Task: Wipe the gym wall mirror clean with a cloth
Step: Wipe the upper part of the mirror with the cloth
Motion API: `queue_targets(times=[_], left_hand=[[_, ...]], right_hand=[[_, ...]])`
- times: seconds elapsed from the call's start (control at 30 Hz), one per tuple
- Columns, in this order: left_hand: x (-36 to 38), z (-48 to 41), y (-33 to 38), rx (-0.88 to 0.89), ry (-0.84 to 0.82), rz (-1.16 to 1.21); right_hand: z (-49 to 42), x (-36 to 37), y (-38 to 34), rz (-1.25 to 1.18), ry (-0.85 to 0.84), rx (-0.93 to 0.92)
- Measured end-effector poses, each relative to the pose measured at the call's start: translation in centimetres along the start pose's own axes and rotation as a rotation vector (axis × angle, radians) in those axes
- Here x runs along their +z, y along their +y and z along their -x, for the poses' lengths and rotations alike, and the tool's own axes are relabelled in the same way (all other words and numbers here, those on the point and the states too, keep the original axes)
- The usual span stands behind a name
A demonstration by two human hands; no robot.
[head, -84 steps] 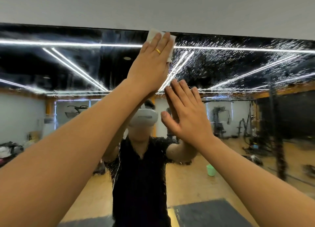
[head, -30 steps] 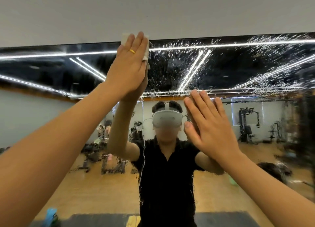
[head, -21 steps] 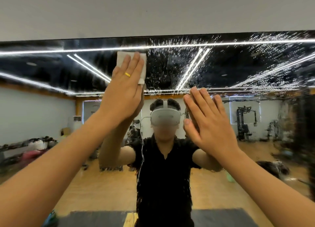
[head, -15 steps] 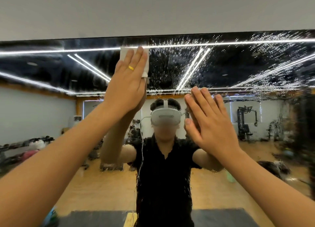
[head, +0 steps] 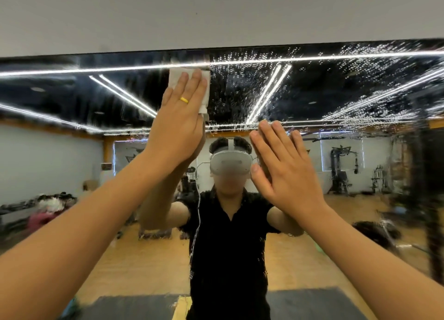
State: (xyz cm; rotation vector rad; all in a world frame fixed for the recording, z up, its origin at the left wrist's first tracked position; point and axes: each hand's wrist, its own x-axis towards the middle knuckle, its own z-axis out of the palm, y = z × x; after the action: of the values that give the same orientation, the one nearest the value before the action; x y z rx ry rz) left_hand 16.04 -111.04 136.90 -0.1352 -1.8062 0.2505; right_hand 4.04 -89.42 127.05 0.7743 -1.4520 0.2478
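The wall mirror fills the view below a grey wall, its upper right part speckled with droplets. My left hand, with a gold ring, presses a folded white cloth flat against the glass just under the mirror's top edge. Most of the cloth is hidden under the fingers. My right hand rests flat on the mirror lower and to the right, fingers apart, holding nothing.
The grey wall runs above the mirror's top edge. In the reflection I see a person in a black shirt with a headset, gym machines at the right, a wooden floor and dark mats.
My left hand has slid the cloth left along the top edge, then down, up and slightly right near the top. The right hand has stayed flat on the glass.
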Motion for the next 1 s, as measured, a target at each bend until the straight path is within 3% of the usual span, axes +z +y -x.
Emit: queue_targets(times=[0.5, 1.0], left_hand=[[-1.4, -6.3, 0.9, -0.006, -0.019, -0.03], [-0.1, -1.0, 1.9, 0.038, -0.025, 0.001]], right_hand=[[0.0, -0.1, -0.1, 0.009, 0.006, -0.001], [0.2, 0.0, -0.2, 0.008, 0.03, -0.004]])
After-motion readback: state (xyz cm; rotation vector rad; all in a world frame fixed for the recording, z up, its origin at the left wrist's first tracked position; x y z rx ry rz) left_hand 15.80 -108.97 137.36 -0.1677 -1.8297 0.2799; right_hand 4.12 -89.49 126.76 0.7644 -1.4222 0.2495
